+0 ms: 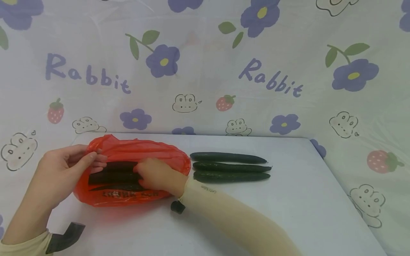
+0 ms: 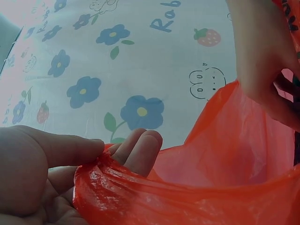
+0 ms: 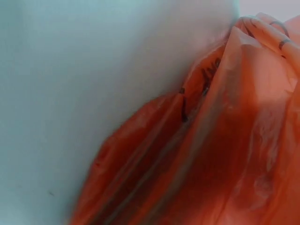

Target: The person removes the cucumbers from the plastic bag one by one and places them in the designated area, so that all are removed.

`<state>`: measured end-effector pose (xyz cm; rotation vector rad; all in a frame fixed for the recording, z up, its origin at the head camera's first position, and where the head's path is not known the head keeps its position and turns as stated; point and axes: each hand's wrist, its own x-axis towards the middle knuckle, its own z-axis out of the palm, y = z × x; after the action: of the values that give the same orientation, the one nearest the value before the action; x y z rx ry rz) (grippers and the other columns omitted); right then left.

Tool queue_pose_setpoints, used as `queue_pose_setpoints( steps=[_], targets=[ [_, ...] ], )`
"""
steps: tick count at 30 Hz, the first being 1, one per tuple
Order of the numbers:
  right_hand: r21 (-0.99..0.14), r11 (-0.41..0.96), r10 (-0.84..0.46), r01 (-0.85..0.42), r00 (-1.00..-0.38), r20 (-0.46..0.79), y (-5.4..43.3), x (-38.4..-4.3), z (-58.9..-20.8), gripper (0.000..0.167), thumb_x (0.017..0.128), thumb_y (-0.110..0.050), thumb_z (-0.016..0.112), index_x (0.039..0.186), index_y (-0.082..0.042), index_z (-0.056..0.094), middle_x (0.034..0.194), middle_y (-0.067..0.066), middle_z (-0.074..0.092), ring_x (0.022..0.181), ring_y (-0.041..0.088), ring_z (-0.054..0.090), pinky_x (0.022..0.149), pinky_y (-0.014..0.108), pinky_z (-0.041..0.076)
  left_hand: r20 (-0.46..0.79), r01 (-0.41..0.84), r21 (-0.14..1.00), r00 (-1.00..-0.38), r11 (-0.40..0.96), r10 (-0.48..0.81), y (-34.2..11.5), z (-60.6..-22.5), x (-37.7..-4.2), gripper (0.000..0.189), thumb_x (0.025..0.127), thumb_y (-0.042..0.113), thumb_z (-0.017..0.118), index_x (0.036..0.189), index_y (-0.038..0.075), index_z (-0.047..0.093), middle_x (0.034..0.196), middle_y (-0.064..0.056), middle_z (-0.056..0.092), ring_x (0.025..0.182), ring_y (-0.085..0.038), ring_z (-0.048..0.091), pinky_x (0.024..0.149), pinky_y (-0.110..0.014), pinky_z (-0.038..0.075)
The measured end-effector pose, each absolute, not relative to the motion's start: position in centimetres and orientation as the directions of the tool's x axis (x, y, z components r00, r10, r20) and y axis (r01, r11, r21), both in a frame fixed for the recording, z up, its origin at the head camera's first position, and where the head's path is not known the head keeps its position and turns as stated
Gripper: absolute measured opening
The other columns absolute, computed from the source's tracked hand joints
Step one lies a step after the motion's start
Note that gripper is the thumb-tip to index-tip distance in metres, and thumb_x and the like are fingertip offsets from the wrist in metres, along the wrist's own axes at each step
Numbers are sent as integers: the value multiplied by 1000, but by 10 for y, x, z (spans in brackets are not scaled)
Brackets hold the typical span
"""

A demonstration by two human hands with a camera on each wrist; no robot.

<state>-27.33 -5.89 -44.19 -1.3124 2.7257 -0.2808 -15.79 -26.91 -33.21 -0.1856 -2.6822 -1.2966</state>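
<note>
A red plastic bag (image 1: 144, 147) lies on its side with its mouth spread, and several dark green cucumbers (image 1: 112, 177) show inside it. My left hand (image 1: 61, 174) pinches the bag's left rim; in the left wrist view the thumb presses the film against the fingers. Reaching into the mouth, my right hand (image 1: 157, 176) has its fingers curled at the right ends of the bagged cucumbers, gripping one. The hand hides those ends. In the right wrist view the bag's crumpled film (image 3: 225, 150) fills much of the picture and covers the fingers.
To the right of the bag, three cucumbers (image 1: 232, 167) lie side by side on the white table (image 1: 298, 206). A patterned sheet (image 1: 205, 71) hangs behind the table's back edge. My right forearm crosses the table's front middle.
</note>
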Motion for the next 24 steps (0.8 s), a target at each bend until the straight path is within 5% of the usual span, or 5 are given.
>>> queue_pose_setpoints(
  steps=[12,24],
  targets=[
    [-108,663,-748,-741,-663,-36,-68,-273,-443,15,101,-15,75,92,-24,68,77,-11,63,74,6,59,74,16,52,199,186,782,-979,595,44,-273,-333,-158,31,111,12,64,132,-10,69,113,-19,79,87,-3,77,80,-10,55],
    [-127,668,-741,-734,-671,-23,-71,-273,-447,9,102,-14,74,98,-22,72,78,-11,63,74,5,59,74,15,53,197,177,773,-980,609,35,-276,-334,-157,31,112,20,65,129,-5,72,110,-15,80,88,-6,79,82,-10,55]
  ],
)
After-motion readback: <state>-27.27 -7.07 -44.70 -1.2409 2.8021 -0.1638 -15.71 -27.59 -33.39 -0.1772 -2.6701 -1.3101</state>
